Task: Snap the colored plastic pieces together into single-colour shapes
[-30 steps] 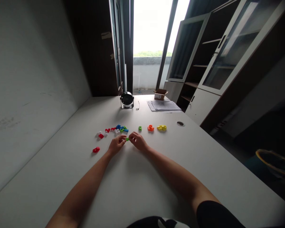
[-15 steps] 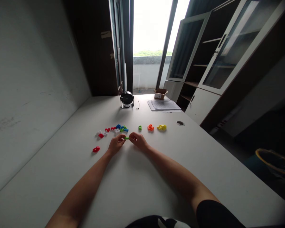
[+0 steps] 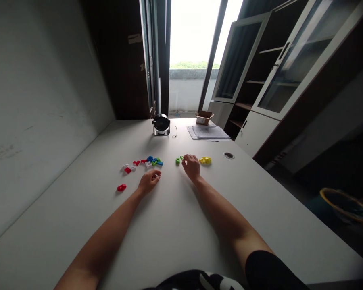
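1. The left hand (image 3: 149, 182) rests low over the white table (image 3: 169, 225), near the mixed cluster. Its fingers curl loosely, with a gap between thumb and fingertips, and nothing shows between them.
2. The right hand (image 3: 191, 166) is farther forward, its fingertips at a small green piece (image 3: 181, 157). Whether they pinch it or only touch it cannot be told from this angle.
3. That piece is just beside another green block (image 3: 178, 161), which lies on the table to its left.
4. What looks done: the two green ones sit together, apart from the cluster, and the yellow pieces (image 3: 205, 160) form a group of their own, to the right of the right hand. Anything directly behind that hand is hidden.
5. What looks left: the cluster beyond the left hand is mixed in colour, with blue pieces (image 3: 150, 158), a further green bit (image 3: 154, 163), white pieces (image 3: 133, 168) and red pieces (image 3: 136, 163) close together.
6. One red block (image 3: 121, 187) lies by itself, left of the left hand and nearer the person.
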Motion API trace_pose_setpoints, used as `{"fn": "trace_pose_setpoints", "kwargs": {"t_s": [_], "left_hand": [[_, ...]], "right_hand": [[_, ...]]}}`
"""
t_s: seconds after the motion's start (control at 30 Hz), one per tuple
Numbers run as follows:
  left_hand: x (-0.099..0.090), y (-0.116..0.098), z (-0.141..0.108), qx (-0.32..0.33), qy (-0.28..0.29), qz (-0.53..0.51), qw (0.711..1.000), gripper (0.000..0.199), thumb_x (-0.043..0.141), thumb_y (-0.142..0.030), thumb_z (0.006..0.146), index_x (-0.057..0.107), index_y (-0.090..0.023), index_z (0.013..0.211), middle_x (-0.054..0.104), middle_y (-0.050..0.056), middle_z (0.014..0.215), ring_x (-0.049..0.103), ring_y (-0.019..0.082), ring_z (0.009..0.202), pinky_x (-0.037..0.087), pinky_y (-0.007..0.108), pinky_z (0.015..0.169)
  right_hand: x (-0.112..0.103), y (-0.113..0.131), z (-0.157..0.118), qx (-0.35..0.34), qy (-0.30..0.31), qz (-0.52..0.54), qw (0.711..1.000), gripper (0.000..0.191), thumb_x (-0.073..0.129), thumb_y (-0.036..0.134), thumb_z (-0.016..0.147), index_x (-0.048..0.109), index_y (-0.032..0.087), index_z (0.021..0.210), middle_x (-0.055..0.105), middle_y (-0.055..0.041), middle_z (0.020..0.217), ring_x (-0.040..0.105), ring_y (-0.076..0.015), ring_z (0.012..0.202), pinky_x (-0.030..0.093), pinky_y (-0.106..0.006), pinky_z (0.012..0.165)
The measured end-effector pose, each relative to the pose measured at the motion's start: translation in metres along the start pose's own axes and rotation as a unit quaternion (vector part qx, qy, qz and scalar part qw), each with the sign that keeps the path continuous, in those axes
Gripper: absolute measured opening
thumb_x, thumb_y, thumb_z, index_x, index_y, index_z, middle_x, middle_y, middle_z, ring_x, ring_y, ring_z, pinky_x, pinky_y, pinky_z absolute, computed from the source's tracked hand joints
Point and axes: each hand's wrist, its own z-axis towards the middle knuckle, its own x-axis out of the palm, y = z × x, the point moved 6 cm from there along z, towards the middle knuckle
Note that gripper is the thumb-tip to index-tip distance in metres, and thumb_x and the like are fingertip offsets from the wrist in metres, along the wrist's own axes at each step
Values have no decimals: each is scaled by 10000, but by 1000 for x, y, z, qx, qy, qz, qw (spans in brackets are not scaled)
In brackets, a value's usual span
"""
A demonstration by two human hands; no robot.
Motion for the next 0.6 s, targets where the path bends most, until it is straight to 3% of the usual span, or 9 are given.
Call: {"fn": "trace_pose_setpoints", "kwargs": {"t_s": [0.27, 0.6], "left_hand": [[2, -1, -2, 18, 13, 48, 999, 187, 567, -254, 882, 717, -215, 987, 725, 53, 949, 652, 181, 786, 527, 287, 703], [4, -2, -2, 26, 15, 82, 996, 162, 579, -237, 873, 721, -220, 949, 724, 57, 932, 643, 194, 764, 498, 310, 694]], "right_hand": [[22, 2, -4, 3, 46, -101, 994, 137, 536, 205, 951, 657, 188, 1014, 664, -128, 1012, 497, -295, 1035, 324, -397, 922], [29, 6, -2, -15, 81, -81, 993, 198, 544, 189, 916, 675, 208, 1063, 693, -119, 1016, 505, -298, 1053, 297, -420, 967]]}}
